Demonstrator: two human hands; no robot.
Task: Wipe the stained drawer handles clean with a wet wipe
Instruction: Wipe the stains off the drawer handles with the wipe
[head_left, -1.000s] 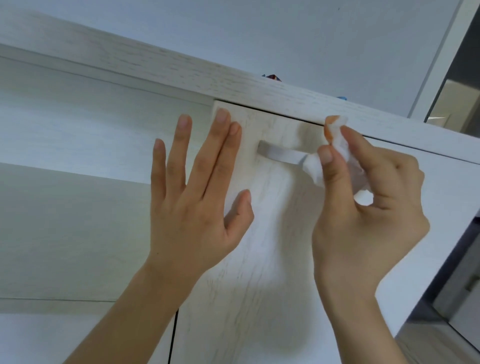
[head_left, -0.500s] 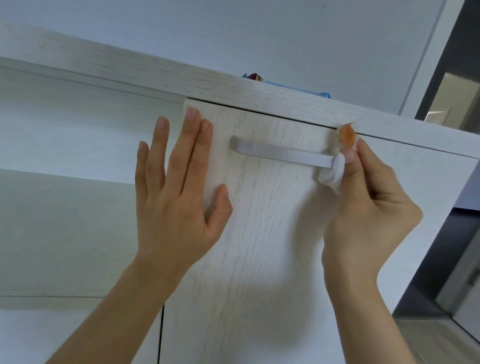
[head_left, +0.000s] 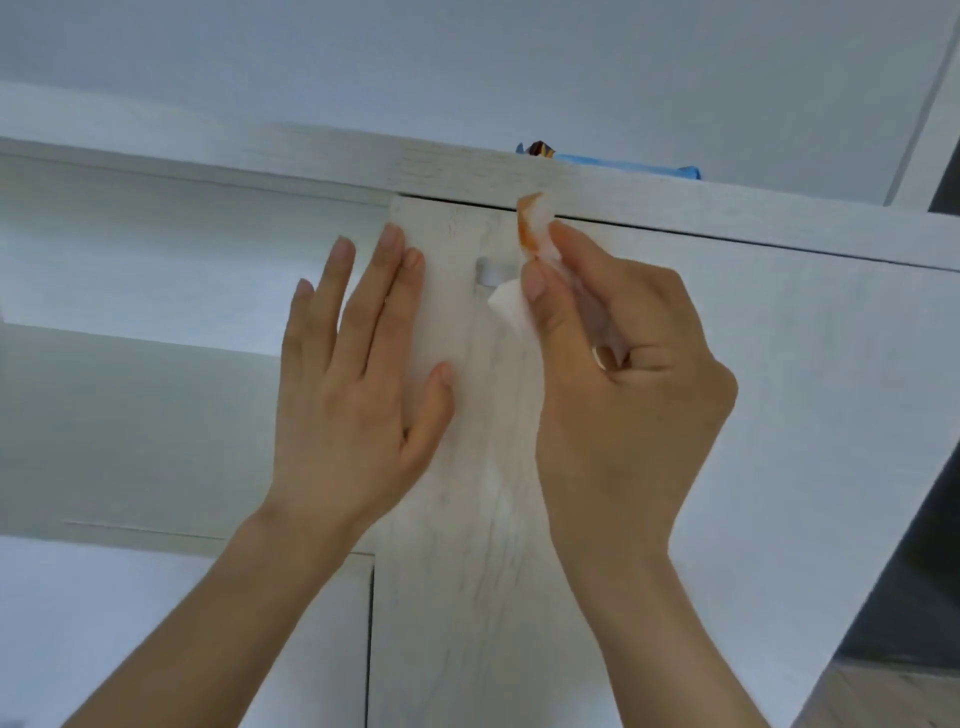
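Note:
A silver bar handle (head_left: 490, 271) is fixed near the top of a whitewashed wooden drawer front (head_left: 483, 519); only its left end shows. My right hand (head_left: 618, 384) pinches a white wet wipe (head_left: 511, 306) with an orange stain on its upper corner, and holds it against the handle near the left end, hiding the rest of the bar. My left hand (head_left: 358, 379) lies flat with straight fingers on the drawer front's left edge, just left of the handle.
The cabinet's top board (head_left: 675, 192) runs above the drawer, with a blue packet (head_left: 613, 163) lying on it. An open shelf recess (head_left: 156, 270) sits to the left. A dark gap and floor (head_left: 914, 649) lie at the right.
My right hand slid the wipe leftward along the handle, from its right end to near its left end. My left hand stays flat on the drawer front.

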